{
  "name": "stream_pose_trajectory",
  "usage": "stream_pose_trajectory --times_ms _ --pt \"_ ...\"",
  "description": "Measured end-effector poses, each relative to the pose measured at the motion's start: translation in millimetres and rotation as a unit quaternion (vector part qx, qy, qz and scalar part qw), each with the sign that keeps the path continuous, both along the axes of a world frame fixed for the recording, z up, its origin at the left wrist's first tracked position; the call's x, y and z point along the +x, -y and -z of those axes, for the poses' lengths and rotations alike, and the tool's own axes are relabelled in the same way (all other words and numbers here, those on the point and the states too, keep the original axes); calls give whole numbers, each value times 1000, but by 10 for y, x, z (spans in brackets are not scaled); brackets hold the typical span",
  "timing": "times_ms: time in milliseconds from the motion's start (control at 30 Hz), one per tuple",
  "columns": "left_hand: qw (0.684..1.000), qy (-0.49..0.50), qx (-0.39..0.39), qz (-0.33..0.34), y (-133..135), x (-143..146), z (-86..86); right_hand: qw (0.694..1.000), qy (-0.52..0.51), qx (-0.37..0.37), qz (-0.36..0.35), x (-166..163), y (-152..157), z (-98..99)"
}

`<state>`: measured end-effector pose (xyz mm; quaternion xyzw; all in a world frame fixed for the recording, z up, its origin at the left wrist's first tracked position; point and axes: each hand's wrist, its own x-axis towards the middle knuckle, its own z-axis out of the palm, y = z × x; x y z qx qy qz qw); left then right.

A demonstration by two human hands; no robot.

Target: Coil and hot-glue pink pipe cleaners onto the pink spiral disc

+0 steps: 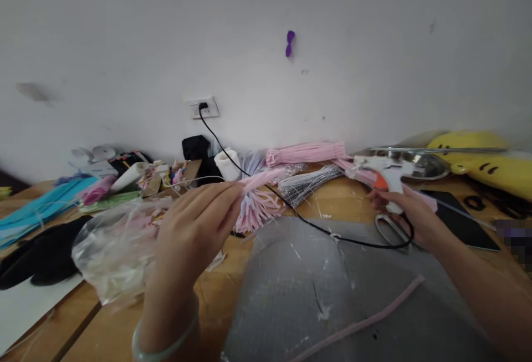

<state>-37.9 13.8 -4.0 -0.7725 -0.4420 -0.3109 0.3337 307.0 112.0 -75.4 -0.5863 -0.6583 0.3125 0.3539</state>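
My left hand point(199, 218) is closed around pale pink pipe cleaners point(265, 178), whose ends stick out past the fingertips to the right. My palm and fingers hide the rest of them. A white hot glue gun point(393, 176) with an orange trigger is gripped in my right hand point(409, 212), its nozzle pointing left. Its black cord point(307, 222) loops across to the wall socket point(203, 108). Below my hands, a single pink pipe cleaner point(361, 323) lies on the grey mat point(286, 295). Scissors point(390, 229) lie partly hidden beneath my right hand.
Bundles of pink pipe cleaners point(307, 153) and silver pipe cleaners point(310, 184) lie along the wall. A clear plastic bag point(112, 256) sits left of my left hand. At the right are a yellow plush item point(490, 171), a metal dish point(432, 165) and a black flat object point(465, 220).
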Motion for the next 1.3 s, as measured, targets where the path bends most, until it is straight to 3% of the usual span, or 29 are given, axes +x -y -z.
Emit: stream_pose_trajectory --times_ms 67,133,233,400,700,1300 --pt "999 4 -17 31 -5 58 0 989 -146 -3 -3 -59 159 -173" --pt "996 34 -26 72 -2 111 2 960 -269 -53 -59 -109 334 -320" --pt "988 88 -29 123 2 170 13 929 -324 -112 -141 -175 575 -458" --pt "984 115 -35 131 11 219 15 915 -315 -127 -218 -242 835 -558" --pt "977 131 -38 165 54 279 9 952 -168 -150 -210 -358 939 -680" --pt "979 114 -47 162 55 295 7 963 -96 -140 -208 -330 937 -695"
